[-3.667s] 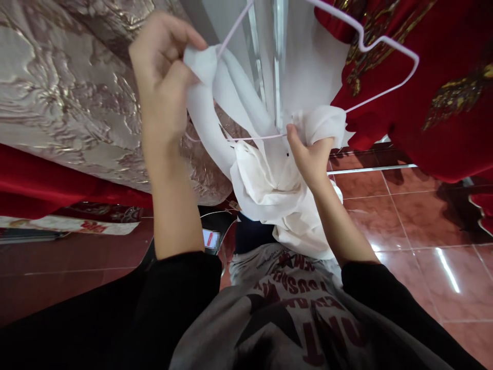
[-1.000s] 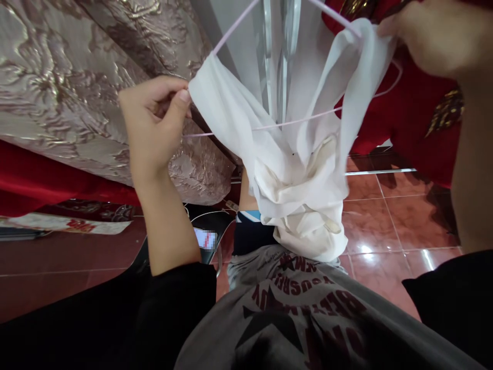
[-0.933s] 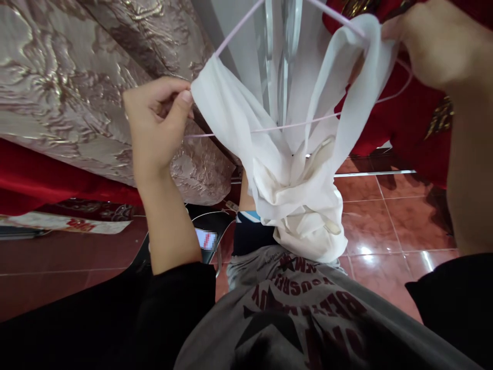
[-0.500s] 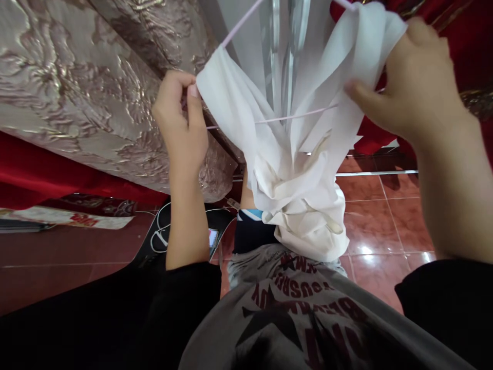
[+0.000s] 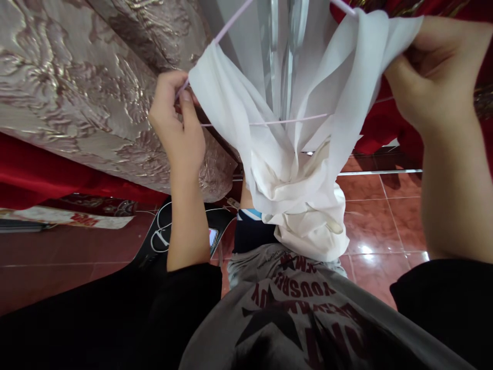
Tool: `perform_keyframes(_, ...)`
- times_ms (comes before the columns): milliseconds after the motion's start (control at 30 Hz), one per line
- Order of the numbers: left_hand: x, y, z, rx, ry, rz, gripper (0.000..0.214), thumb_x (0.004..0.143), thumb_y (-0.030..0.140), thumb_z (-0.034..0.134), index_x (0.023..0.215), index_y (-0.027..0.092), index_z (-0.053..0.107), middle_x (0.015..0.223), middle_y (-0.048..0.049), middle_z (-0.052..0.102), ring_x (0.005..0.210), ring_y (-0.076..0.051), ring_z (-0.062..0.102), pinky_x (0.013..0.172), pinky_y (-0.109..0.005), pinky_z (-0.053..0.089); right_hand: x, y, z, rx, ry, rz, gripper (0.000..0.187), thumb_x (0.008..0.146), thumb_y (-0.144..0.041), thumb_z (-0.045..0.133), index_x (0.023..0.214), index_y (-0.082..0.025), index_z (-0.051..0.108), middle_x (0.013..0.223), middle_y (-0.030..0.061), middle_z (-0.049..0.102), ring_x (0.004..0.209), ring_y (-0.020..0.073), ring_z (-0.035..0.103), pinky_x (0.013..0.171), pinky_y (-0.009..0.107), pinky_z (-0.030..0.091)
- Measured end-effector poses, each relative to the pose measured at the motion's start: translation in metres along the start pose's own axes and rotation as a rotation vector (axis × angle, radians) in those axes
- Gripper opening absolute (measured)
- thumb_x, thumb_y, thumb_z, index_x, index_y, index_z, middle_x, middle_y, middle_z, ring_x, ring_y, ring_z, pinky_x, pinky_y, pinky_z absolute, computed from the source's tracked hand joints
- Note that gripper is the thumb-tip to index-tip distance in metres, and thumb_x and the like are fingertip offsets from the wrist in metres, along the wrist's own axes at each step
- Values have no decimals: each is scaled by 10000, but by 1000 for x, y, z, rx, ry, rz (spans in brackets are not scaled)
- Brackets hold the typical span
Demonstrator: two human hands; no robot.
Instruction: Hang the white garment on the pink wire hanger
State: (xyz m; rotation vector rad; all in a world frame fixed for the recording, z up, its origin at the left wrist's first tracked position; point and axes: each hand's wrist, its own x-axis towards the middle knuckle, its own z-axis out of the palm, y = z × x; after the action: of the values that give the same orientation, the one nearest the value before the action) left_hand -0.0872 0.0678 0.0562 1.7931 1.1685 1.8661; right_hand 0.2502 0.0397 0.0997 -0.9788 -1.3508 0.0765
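A white garment (image 5: 285,192) hangs in soft folds on a thin pink clothes hanger (image 5: 233,21), its lower part bunched over my lap. My left hand (image 5: 177,119) pinches the hanger's left corner between thumb and fingers, right beside the cloth. At the upper right, my right hand (image 5: 439,77) is closed on the garment's edge and pulls it taut outward. The hanger's lower bar runs across behind the folds. The right corner of the hanger is hidden by the cloth.
Shiny beige embossed fabric (image 5: 96,92) hangs on the left, with red cloth (image 5: 57,172) below it. Metal-edged grey panels (image 5: 283,61) stand ahead. A phone (image 5: 213,237) and a white cable (image 5: 158,240) lie on a black surface. Red tiles (image 5: 370,226) cover the floor.
My right hand has turned and shifted up and outward, drawing the garment's edge to the right. My left hand has moved slightly left, and the hanger's corner now shows between its fingers.
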Motion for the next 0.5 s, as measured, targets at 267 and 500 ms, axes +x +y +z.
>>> perform_keyframes(267, 3, 5, 2, -130, 46, -180, 361, 913, -144, 522, 937, 139, 746, 955, -22, 636, 923, -144, 558, 948, -189, 442, 31, -3, -28, -16, -626, 83, 415, 748, -450, 837, 1098, -240, 759, 1038, 10, 735, 850, 55, 664, 695, 252, 439)
perform_keyframes(500, 0, -3, 3, 25, -25, 25, 334, 919, -103, 562, 1021, 164, 735, 987, -20, 669, 953, -162, 582, 946, -220, 482, 28, -7, -21, 42, -567, -53, 325, 781, -444, 809, 941, -163, 779, 906, 29, 689, 812, 54, 604, 733, 250, 392)
